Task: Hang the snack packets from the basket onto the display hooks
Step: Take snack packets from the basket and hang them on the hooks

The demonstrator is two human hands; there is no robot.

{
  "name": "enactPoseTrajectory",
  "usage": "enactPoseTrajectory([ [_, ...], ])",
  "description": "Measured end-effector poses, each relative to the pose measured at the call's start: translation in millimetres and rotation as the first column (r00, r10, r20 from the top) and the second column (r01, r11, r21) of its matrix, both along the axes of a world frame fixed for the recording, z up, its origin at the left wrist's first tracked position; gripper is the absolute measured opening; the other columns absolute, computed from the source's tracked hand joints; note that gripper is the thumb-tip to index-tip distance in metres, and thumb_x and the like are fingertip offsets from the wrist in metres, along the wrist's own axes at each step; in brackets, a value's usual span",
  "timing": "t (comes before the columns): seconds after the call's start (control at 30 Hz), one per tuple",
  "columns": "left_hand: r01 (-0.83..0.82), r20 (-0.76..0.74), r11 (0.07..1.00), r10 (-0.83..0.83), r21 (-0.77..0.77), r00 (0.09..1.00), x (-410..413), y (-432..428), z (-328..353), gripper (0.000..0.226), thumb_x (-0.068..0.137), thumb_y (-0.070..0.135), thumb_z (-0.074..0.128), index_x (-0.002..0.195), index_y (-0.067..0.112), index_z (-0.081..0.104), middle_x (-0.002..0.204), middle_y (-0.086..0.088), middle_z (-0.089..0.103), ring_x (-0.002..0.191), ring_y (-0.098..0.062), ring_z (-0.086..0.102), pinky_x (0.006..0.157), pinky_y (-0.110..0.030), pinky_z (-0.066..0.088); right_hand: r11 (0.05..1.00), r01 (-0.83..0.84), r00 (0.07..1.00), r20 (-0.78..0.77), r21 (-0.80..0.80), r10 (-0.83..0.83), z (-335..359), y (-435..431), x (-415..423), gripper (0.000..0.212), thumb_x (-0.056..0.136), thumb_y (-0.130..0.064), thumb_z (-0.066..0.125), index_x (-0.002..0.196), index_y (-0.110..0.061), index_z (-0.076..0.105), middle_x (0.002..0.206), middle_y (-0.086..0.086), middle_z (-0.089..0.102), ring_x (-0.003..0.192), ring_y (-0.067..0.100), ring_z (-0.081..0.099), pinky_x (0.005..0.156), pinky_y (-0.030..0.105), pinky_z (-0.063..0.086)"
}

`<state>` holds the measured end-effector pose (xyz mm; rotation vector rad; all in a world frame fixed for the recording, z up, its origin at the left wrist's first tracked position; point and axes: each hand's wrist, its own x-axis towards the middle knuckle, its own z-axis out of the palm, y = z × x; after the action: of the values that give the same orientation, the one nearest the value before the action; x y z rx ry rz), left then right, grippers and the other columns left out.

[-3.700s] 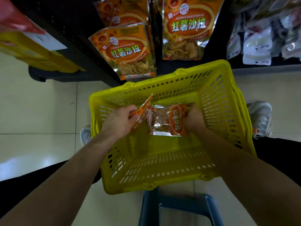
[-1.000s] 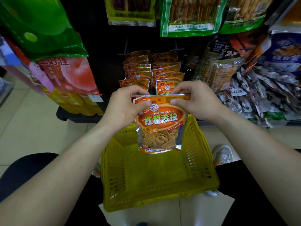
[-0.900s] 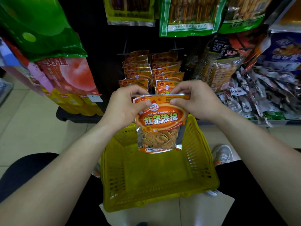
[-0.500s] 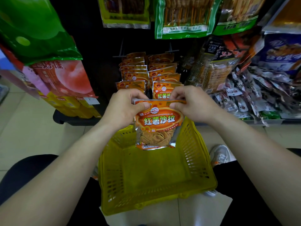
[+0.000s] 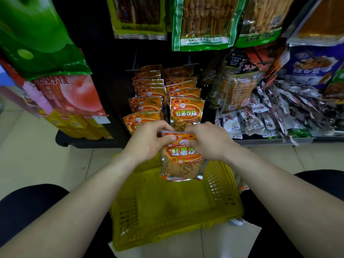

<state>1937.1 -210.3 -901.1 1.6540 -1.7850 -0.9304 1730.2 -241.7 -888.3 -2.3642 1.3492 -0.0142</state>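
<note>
An orange snack packet [image 5: 181,161] with a clear window of chips hangs upright from both my hands. My left hand [image 5: 149,140] pinches its top left corner and my right hand [image 5: 208,140] pinches its top right corner. The packet is above the far rim of the yellow basket [image 5: 176,207], whose visible floor holds nothing. Just behind my hands, two rows of the same orange packets hang on hooks: a left row [image 5: 147,105] and a right row [image 5: 186,110]. The hook tips are hidden by the packets.
Green skewer-snack bags [image 5: 201,21] hang above the orange rows. A peach-printed bag [image 5: 70,95] and yellow boxes stand to the left. Piles of small dark and white packets [image 5: 279,116] fill the shelf to the right. My knees flank the basket on the tiled floor.
I lifted the packet out of the basket into both hands. Over the last second my hands have closed toward each other and carried it down in view and nearer the hanging rows.
</note>
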Motion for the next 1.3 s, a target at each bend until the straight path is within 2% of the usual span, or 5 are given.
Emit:
enactPoseTrajectory([
  [0.3, -0.107, 0.080, 0.994, 0.105, 0.012, 0.991, 38.7, -8.2, -3.6, 0.015, 0.085, 0.044, 0.074, 0.098, 0.040, 0.068, 0.087, 0.026, 0.069, 0.081, 0.009, 0.063, 0.060, -0.006, 0.045, 0.981, 0.124, 0.992, 0.026, -0.150, -0.122, 33.8, -48.6, -30.0, 0.026, 0.094, -0.047, 0.059, 0.115, -0.031, 0.062, 0.110, 0.005, 0.069, 0.109, 0.034, 0.060, 0.080, 0.044, 0.051],
  [0.57, -0.020, 0.166, 0.981, -0.012, 0.191, 0.986, 14.8, -30.7, -36.1, 0.026, 0.090, 0.038, 0.070, 0.115, 0.030, 0.067, 0.111, 0.010, 0.067, 0.101, -0.010, 0.063, 0.088, -0.030, 0.052, 0.951, 0.174, 0.976, -0.084, -0.256, -0.201, 10.5, -116.2, -26.2, 0.031, 0.097, -0.041, 0.057, 0.127, -0.031, 0.059, 0.118, 0.012, 0.067, 0.112, 0.037, 0.058, 0.079, 0.044, 0.047],
  [0.73, -0.065, 0.112, 0.959, 0.035, 0.275, 0.993, -7.7, -58.7, -76.4, 0.031, 0.093, 0.035, 0.067, 0.124, 0.029, 0.063, 0.115, 0.007, 0.065, 0.095, -0.012, 0.063, 0.066, -0.022, 0.047, 0.969, 0.161, 0.973, -0.131, -0.188, -0.187, -24.3, -147.9, -18.5, 0.043, 0.098, -0.039, 0.056, 0.140, -0.030, 0.052, 0.132, 0.016, 0.060, 0.122, 0.038, 0.053, 0.092, 0.047, 0.047],
  [1.03, -0.061, 0.153, 0.927, 0.003, 0.371, 0.988, -34.9, -96.6, -147.0, 0.030, 0.098, 0.040, 0.056, 0.126, 0.030, 0.061, 0.129, 0.005, 0.064, 0.111, -0.019, 0.061, 0.097, -0.039, 0.051, 0.992, 0.115, 0.985, -0.120, -0.059, -0.121, -89.9, -190.6, 2.9, 0.043, 0.094, -0.044, 0.061, 0.135, -0.032, 0.055, 0.129, 0.010, 0.061, 0.118, 0.036, 0.056, 0.090, 0.043, 0.047],
  [1.3, -0.079, 0.087, 0.931, 0.051, 0.356, 0.995, -32.0, -83.5, -171.6, 0.023, 0.100, 0.032, 0.056, 0.118, 0.032, 0.070, 0.124, 0.011, 0.068, 0.103, -0.008, 0.064, 0.089, -0.026, 0.051, 0.984, 0.106, 0.983, -0.136, -0.146, -0.126, -125.0, -191.8, 10.9, 0.033, 0.095, -0.043, 0.058, 0.126, -0.032, 0.060, 0.119, 0.012, 0.064, 0.109, 0.038, 0.060, 0.083, 0.042, 0.047],
])
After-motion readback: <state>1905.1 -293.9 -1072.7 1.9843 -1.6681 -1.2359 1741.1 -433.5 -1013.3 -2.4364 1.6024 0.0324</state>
